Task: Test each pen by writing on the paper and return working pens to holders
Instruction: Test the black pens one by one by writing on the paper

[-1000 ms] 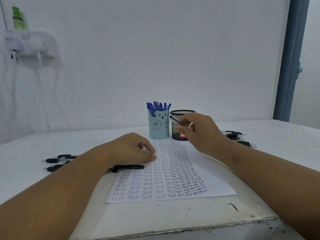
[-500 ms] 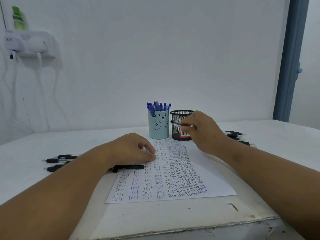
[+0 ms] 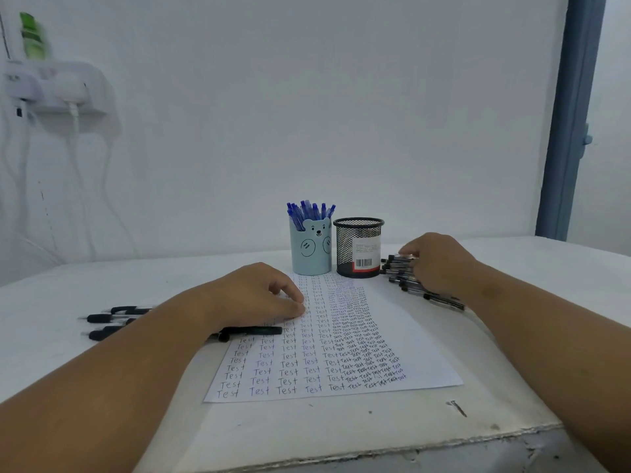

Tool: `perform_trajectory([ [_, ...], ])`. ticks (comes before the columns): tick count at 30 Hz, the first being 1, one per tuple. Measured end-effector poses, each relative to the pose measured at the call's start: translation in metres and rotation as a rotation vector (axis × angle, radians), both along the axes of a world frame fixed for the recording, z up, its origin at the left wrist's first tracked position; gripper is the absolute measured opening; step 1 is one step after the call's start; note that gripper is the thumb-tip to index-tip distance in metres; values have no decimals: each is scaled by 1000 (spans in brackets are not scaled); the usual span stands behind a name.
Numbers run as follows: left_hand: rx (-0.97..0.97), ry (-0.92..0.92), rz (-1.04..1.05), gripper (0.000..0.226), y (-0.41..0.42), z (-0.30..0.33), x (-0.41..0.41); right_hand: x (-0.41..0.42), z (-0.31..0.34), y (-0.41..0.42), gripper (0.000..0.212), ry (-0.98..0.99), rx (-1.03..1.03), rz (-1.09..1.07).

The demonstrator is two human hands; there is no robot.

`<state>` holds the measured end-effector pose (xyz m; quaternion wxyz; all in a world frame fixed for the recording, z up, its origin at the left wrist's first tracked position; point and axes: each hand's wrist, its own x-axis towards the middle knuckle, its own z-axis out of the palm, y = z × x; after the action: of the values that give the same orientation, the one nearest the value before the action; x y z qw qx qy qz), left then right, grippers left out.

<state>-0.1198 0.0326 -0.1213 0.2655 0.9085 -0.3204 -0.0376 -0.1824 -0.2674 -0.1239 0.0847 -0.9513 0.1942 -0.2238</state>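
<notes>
The white sheet of paper (image 3: 341,353) is carrying rows of "Test", so much seems checked; blue pens are filling the pale blue bear-faced cup (image 3: 310,249), while the black wire-mesh holder (image 3: 358,247) is looking empty. The right hand (image 3: 440,264) is lying on clear-barrelled pens (image 3: 397,268); whether it is pinching one, I cannot tell. The left hand (image 3: 259,295), loosely curled, is pressing the paper.

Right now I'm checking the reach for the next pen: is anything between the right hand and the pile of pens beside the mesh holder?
Nothing visible. The right hand already rests over the pile of pens, right of the mesh holder, fingers on them.
</notes>
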Motion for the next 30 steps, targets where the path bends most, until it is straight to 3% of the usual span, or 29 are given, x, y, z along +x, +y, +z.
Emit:
perform_trajectory([
  [4,5,3,-6,11,0,-1,2,4,-2,-3,42,36,-35,-28],
  [8,0,-21,-18,10,1,-2,5,5,-3,-1,44,-49,23,15],
  [13,-85,-76,-40,6,5,3,8,0,-5,44,25,-314,-25,367],
  [18,-185,-98,-41,5,25,18,9,-7,-12,96,18,-136,-29,707],
  [24,98,21,-129,19,45,29,7,-5,-14,104,19,-17,-97,761],
  [30,146,78,-115,12,55,27,13,-4,-14,100,14,-5,-74,759],
])
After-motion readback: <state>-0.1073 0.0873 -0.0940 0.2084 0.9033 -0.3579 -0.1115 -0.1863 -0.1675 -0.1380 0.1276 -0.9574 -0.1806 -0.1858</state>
